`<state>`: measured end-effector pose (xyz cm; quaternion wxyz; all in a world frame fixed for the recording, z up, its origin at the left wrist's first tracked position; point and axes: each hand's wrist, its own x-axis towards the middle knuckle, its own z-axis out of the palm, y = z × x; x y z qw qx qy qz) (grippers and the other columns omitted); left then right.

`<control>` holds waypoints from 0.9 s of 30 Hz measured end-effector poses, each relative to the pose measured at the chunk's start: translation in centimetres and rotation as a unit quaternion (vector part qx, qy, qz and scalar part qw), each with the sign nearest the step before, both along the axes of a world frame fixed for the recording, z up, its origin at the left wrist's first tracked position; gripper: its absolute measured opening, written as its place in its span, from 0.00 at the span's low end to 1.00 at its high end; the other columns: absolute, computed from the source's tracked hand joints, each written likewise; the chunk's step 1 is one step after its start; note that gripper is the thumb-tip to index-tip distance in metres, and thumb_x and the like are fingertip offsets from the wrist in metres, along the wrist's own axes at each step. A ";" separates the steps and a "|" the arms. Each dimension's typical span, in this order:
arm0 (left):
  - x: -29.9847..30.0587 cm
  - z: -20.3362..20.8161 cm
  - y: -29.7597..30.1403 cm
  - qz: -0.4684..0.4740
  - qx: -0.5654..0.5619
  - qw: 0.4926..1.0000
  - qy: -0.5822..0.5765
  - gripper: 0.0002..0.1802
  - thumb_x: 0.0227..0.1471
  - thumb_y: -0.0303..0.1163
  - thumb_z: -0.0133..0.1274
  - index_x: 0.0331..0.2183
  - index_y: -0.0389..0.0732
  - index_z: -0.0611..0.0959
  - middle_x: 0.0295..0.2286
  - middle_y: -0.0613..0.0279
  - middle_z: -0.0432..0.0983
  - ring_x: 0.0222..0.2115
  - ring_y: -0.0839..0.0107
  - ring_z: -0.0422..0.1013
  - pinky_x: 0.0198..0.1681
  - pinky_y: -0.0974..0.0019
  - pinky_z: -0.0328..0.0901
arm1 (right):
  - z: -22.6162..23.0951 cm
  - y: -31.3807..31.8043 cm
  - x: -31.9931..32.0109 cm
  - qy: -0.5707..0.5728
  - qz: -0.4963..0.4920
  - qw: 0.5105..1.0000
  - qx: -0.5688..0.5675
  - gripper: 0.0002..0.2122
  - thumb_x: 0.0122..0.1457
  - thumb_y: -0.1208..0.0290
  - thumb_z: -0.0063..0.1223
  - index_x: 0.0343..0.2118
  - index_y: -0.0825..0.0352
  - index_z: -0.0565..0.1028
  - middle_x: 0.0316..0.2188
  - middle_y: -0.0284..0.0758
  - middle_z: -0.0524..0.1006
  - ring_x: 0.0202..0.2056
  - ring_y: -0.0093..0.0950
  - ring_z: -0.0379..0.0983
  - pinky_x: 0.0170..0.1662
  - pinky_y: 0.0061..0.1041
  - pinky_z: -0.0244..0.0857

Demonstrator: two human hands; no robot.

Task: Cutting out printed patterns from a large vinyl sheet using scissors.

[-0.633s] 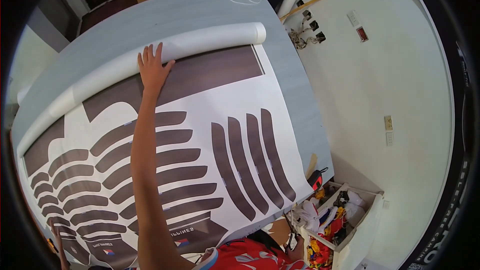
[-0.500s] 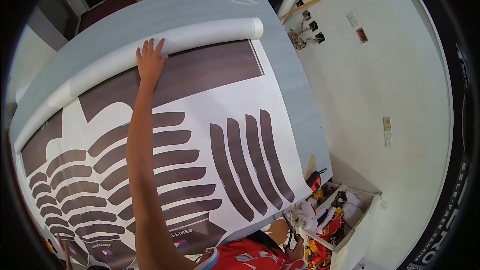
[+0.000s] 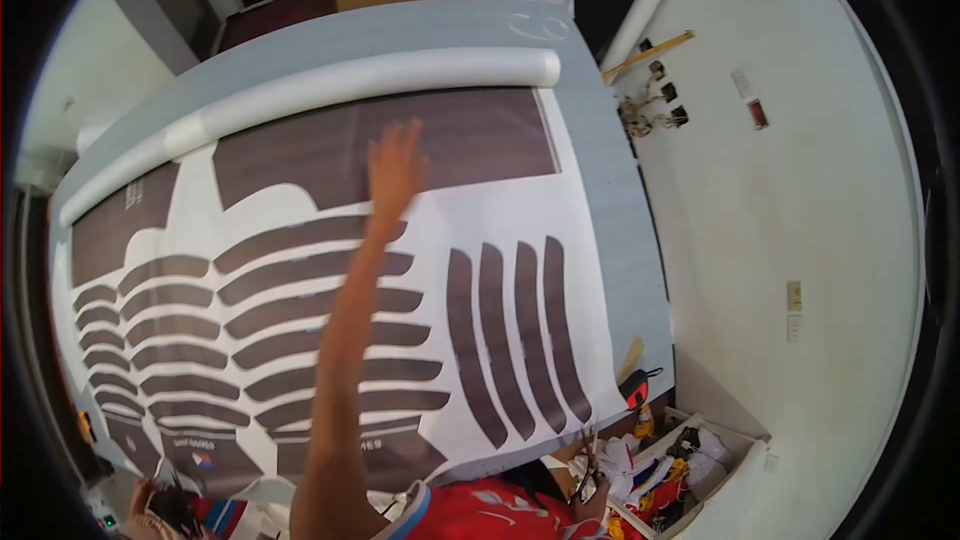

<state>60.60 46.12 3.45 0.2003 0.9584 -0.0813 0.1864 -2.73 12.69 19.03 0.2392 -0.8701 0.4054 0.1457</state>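
- Roll (image 3: 380, 77) is lying at twelve o'clock, the left hand (image 3: 397, 168) having just quit it, fingers outstretched, empty.
- Printed sheet (image 3: 510, 208) is apparently staying flat toward six.
- Right hand's (image 3: 594, 503) hold, at five, is remaining unclear.

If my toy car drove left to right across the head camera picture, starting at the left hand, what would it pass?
Left hand → four long dark printed strips → small red-and-black tool with a strap → red-centred wall box → yellowish wall plate.
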 end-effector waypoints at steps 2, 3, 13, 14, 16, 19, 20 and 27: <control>-9.9 1.2 -5.2 -0.067 -0.100 0.987 0.103 0.33 0.51 0.37 0.53 0.58 0.48 0.64 0.51 0.51 0.65 0.54 0.54 0.60 0.56 0.44 0.54 | -3.2 -2.6 -1.9 -0.034 0.027 0.998 -0.048 0.34 0.45 0.66 0.63 0.54 0.75 0.60 0.50 0.52 0.65 0.52 0.48 0.63 0.56 0.38 0.57; -15.1 1.4 -6.7 -0.095 -0.168 0.971 0.140 0.30 0.51 0.37 0.53 0.56 0.48 0.68 0.48 0.50 0.68 0.51 0.53 0.62 0.54 0.46 0.57 | -4.8 -4.6 -3.7 -0.071 0.057 0.991 -0.098 0.33 0.48 0.65 0.60 0.55 0.76 0.60 0.51 0.54 0.64 0.53 0.51 0.61 0.56 0.39 0.56; -50.3 6.8 -21.0 -0.245 -0.213 0.852 0.410 0.23 0.52 0.35 0.52 0.51 0.45 0.73 0.39 0.51 0.71 0.40 0.51 0.70 0.42 0.54 0.66 | -5.2 -14.1 14.7 -0.256 -0.036 0.961 -0.102 0.25 0.49 0.61 0.63 0.44 0.73 0.68 0.33 0.52 0.74 0.40 0.51 0.71 0.44 0.44 0.62; -51.6 6.3 -22.0 -0.248 -0.187 0.873 0.377 0.27 0.52 0.35 0.52 0.54 0.46 0.70 0.41 0.50 0.70 0.40 0.51 0.70 0.42 0.54 0.66 | -3.9 -14.2 16.1 -0.206 -0.062 0.971 -0.106 0.29 0.45 0.56 0.65 0.44 0.73 0.67 0.35 0.52 0.74 0.41 0.50 0.70 0.46 0.43 0.62; -52.9 6.6 -24.3 -0.211 -0.148 0.881 0.397 0.33 0.51 0.36 0.52 0.58 0.48 0.64 0.41 0.48 0.69 0.40 0.49 0.70 0.41 0.53 0.66 | -4.1 -15.9 16.2 -0.157 -0.089 0.978 -0.103 0.34 0.42 0.52 0.68 0.45 0.74 0.67 0.36 0.51 0.74 0.42 0.50 0.70 0.47 0.43 0.62; -53.7 5.8 -27.2 -0.171 -0.117 0.906 0.370 0.32 0.52 0.35 0.51 0.58 0.49 0.65 0.40 0.48 0.69 0.39 0.50 0.70 0.40 0.52 0.67 | -8.4 -17.7 14.6 -0.166 -0.045 0.982 -0.076 0.42 0.37 0.49 0.70 0.48 0.76 0.63 0.44 0.53 0.68 0.49 0.50 0.63 0.51 0.42 0.60; -54.3 4.6 -28.0 -0.145 -0.105 0.920 0.349 0.31 0.52 0.36 0.52 0.58 0.51 0.65 0.38 0.49 0.70 0.37 0.51 0.71 0.38 0.52 0.67 | -8.4 -17.6 14.4 -0.170 -0.039 0.982 -0.065 0.42 0.37 0.49 0.70 0.48 0.76 0.63 0.44 0.53 0.68 0.49 0.50 0.63 0.51 0.42 0.60; -54.1 5.0 -33.5 -0.079 -0.115 0.910 0.390 0.27 0.55 0.39 0.44 0.58 0.58 0.67 0.34 0.47 0.75 0.32 0.48 0.73 0.35 0.50 0.68 | -8.4 -18.4 14.9 -0.194 0.017 0.981 -0.022 0.38 0.40 0.57 0.66 0.50 0.75 0.61 0.44 0.54 0.68 0.48 0.51 0.64 0.51 0.43 0.61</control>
